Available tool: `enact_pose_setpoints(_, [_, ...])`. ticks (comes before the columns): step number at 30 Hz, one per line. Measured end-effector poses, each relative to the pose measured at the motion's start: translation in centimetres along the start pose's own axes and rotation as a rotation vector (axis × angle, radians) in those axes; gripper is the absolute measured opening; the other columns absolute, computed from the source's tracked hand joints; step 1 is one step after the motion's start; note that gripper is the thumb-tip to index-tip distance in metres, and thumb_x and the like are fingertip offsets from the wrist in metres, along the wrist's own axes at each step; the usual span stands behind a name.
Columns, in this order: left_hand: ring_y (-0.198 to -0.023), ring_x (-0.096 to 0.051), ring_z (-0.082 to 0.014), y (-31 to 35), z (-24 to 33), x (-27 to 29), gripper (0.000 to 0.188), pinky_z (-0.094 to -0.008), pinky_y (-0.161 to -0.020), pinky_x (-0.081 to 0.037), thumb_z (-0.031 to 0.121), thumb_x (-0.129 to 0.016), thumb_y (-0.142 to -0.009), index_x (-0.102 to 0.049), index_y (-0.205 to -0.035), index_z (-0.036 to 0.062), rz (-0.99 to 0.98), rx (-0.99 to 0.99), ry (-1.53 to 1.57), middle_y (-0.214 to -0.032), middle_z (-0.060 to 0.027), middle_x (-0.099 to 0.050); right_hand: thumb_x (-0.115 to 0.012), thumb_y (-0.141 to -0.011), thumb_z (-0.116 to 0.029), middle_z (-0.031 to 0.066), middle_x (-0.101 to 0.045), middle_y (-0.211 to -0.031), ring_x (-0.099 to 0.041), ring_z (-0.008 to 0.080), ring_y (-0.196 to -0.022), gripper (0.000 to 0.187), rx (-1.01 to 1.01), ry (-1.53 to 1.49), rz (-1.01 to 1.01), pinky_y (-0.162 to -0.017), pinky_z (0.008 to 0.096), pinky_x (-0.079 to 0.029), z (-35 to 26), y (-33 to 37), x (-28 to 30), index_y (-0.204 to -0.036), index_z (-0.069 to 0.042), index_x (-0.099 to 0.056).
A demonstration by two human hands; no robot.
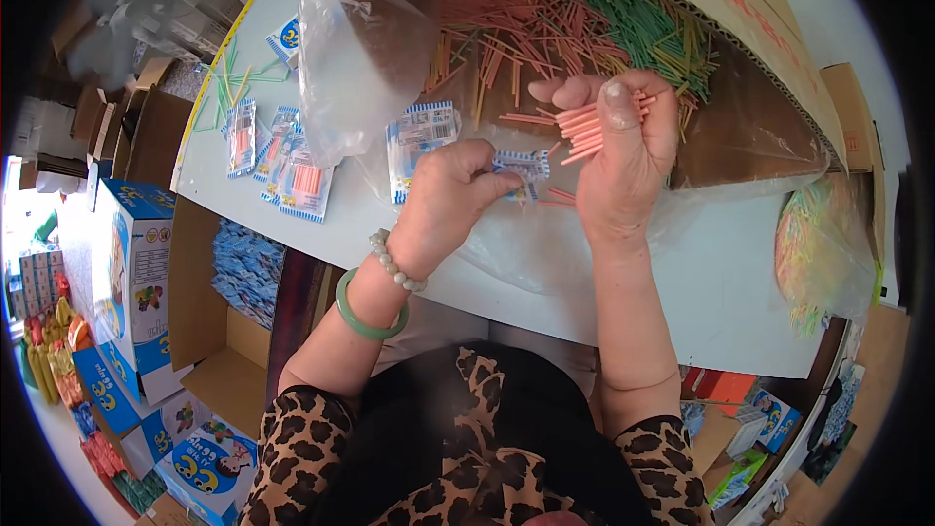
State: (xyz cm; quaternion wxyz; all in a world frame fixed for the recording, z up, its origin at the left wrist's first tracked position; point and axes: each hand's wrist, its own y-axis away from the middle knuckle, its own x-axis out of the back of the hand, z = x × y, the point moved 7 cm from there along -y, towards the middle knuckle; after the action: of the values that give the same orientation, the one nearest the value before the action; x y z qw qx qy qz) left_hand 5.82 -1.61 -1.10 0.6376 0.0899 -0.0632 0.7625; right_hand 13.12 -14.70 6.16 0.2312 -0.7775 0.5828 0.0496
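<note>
My left hand [453,190] pinches a small blue-and-white plastic packet [524,168] between thumb and fingers, its mouth facing right. Just right of it, my right hand [623,146] is closed round a bunch of thin pink sticks [582,131], their ends pointing left at the packet. Below the fingers a few loose pink sticks lie on clear plastic. A flat blue-and-white packet [421,136] rests left of my left hand. Behind both hands, a tipped cardboard box [721,127] lined with clear plastic holds many loose pink, green and yellowish sticks [623,15].
Several filled packets [304,185] lie at the table's left, near loose green sticks [229,88]. A bag of coloured sticks [823,244] sits at the right edge. Below left, an open carton [219,326] holds blue packets [248,273]; printed blue-and-white boxes [209,468] stand beyond.
</note>
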Motion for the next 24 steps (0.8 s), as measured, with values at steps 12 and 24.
enact_pose_setpoints(12, [-0.047,-0.049,-0.0046,0.8,0.7,-0.8,0.018,-0.0201,-0.041,-0.040,0.010,-0.070,-0.078,-0.058,-0.070,-0.0001,-0.128,0.221,0.354,-0.058,-0.0008,-0.055,-0.047,-0.095,-0.014,0.0175,-0.063,-0.082,-0.063,0.0287,-0.081,0.015,0.251,0.176,-0.196,-0.076,0.0395,-0.052,0.0,2.8,-2.4,-0.096,-0.003,-0.037])
enact_pose_setpoints(24, [-0.065,-0.055,-0.0064,0.7,1.1,-1.8,0.007,-0.0209,-0.055,-0.046,0.005,-0.066,-0.082,-0.065,-0.081,-0.0022,-0.185,0.048,0.461,-0.077,-0.0018,-0.058,-0.050,-0.091,-0.018,0.0167,-0.063,-0.105,-0.053,0.0264,-0.107,0.017,-0.144,0.279,-0.334,-0.098,0.0405,-0.036,3.1,3.6,-1.9,-0.085,-0.002,-0.047])
